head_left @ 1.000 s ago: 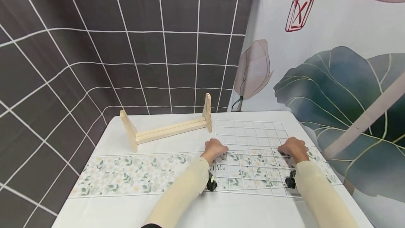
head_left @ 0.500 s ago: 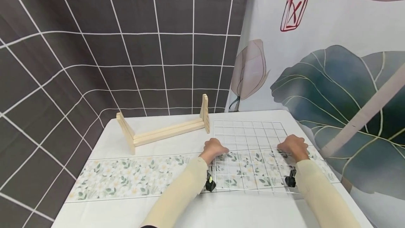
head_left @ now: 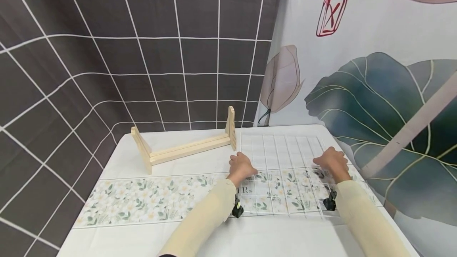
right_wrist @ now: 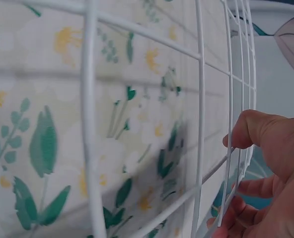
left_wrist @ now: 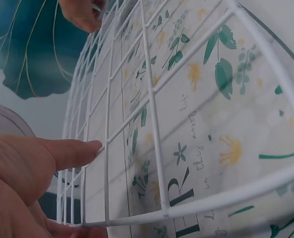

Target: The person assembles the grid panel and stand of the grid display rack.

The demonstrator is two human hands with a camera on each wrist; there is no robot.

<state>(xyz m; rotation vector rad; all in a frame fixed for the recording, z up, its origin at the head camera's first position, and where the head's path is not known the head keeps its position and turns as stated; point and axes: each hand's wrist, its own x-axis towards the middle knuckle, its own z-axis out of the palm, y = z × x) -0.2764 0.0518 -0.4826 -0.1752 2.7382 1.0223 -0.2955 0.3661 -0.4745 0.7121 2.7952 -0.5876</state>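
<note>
A white wire grid panel lies over the right half of the table, held by both hands at its opposite side edges. My left hand grips the left edge; the left wrist view shows its thumb on the upper face and fingers partly hidden beneath. On the right edge, my right hand pinches the wires, with thumb on one side and fingers curled round the other. Shadows of the wires fall on the cloth below in both wrist views. Behind the left hand stands a light wooden frame.
The table has a white cloth with a floral printed band across it. A dark grey checked curtain hangs behind and left; a white curtain with leaf prints hangs at the right. Black wrist cameras sit under the sleeves.
The grid panel has tilted slightly, its far left corner rising and its cross wires now fainter in the head view. Both hands have risen a little with it. The wooden frame stays put.
</note>
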